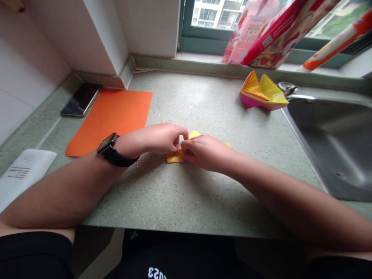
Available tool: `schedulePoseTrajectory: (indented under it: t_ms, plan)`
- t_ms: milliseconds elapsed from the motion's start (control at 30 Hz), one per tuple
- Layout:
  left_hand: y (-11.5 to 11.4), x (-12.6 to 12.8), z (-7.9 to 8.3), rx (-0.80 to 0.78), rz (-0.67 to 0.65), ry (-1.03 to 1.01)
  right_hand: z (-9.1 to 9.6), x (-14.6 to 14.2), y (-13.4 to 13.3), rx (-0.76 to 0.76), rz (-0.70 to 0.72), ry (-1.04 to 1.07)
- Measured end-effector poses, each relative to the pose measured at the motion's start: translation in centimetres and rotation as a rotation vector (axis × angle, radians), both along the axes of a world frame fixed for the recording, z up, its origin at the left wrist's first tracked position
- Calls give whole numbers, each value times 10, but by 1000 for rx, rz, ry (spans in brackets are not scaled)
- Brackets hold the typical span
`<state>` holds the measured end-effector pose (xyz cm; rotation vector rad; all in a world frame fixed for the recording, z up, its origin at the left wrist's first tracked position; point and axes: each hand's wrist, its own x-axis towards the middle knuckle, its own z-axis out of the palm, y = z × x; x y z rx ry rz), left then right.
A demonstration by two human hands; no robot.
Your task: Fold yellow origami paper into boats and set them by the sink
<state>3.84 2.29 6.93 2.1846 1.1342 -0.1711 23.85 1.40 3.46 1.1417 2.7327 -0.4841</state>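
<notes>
A small piece of folded yellow paper (173, 158) lies on the speckled counter in front of me, mostly covered by my hands. My left hand (165, 138) is curled, with thumb and index finger bent at the paper's left part. Over the middle of the paper, my right hand (200, 152) has its fingers pressed together on it, close against the left fingertips. A yellow corner sticks up behind the right hand and another bit shows to its right. How the folds lie under the fingers is hidden.
Orange paper sheets (116, 116) lie at the left, beside a phone (81, 100) and a white device (26, 170). A folded yellow and pink paper piece (263, 97) stands by the metal sink (340, 155). Packages (270, 38) line the window sill.
</notes>
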Motion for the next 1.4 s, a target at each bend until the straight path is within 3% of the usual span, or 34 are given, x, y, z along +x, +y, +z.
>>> schedulePoseTrajectory:
  t_ms: [100, 567, 833, 1000, 1100, 1200, 1300, 1400]
  plan:
    - [-1, 0, 3, 9, 4, -15, -5, -5, 6, -49, -17, 28]
    - [-3, -5, 11, 14, 8, 94, -4, -22, -5, 53, -100, -118]
    - [-1, -13, 9, 92, -27, 121, -7, -32, -14, 73, -219, -124]
    - [4, -33, 14, 359, 158, 15, -5, -12, -10, -81, -212, 97]
    - [-11, -35, 17, 544, 198, -145, -2, 9, -9, -157, -176, 248]
    - [-40, -27, 7, 664, 126, -235, -4, 37, -13, -31, -170, 434]
    - [-71, -16, -17, 713, 57, -165, -11, 66, -26, 225, -145, 532]
    - [-95, 1, -45, 736, 5, -99, -22, 84, -45, 391, -77, 493]
